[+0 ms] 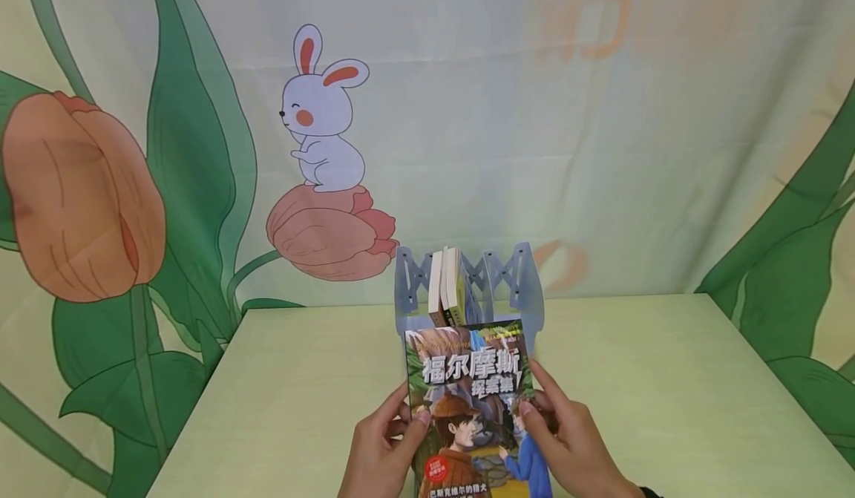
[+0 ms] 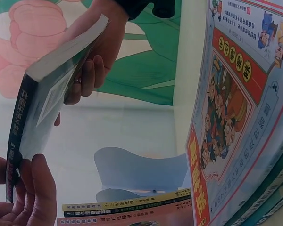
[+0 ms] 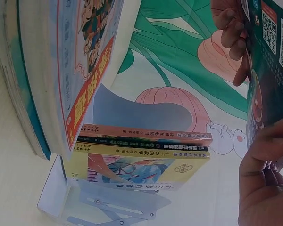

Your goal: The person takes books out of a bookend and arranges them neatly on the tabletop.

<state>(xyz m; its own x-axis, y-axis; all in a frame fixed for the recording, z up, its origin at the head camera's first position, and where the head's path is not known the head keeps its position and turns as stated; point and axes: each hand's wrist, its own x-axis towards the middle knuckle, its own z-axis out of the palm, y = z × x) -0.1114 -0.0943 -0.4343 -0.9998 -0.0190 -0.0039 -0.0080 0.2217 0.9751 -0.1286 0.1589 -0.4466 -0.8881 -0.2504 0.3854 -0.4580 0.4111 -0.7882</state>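
Both hands hold up a paperback book [image 1: 477, 409] in front of me, its illustrated cover with large white Chinese characters facing my head. The left hand [image 1: 382, 442] grips the book's left edge, thumb on the cover and fingers behind. At the opposite edge, the right hand [image 1: 580, 438] pinches it the same way. In the left wrist view the book's dark spine [image 2: 18, 125] lies by the left fingers [image 2: 40, 186]. The right wrist view shows its dark back cover [image 3: 269, 80] with printed square codes.
Behind the held book stands a blue-grey folding book rack [image 1: 531, 290] with several upright books [image 1: 453, 290]; their spines are pink, dark and yellow. A stack of larger books [image 2: 236, 103] lies in front of the rack, hidden in the head view. A printed cloth [image 1: 467, 134] hangs behind the table [image 1: 280, 394].
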